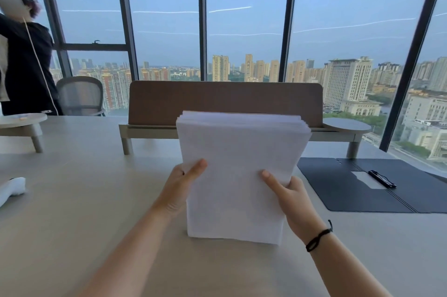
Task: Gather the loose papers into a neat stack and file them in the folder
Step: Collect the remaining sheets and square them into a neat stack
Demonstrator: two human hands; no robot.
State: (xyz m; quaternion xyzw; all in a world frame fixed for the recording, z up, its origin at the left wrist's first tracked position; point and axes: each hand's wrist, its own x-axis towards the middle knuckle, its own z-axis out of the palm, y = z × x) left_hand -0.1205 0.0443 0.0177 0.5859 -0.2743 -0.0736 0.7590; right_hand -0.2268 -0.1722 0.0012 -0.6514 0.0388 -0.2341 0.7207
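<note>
Head view: papers gathered and stood on edge at centre frame, not yet filed.

Head view: the paper stack [238, 175] stands upright on its lower edge on the worktop [72, 200], centre of frame. The left hand [180, 186] grips its left side and the right hand [294, 196] its right side, each grip closed round the edge with the thumb laid on the front sheet. Top edges are slightly fanned at upper right, so squaring appears incomplete. The folder [343, 190] lies open and flat at right of frame, well apart from the stack, with a pen [382, 178] resting on it. Judgement: gathering is done; final alignment, transfer into the folder and closing remain.
</note>
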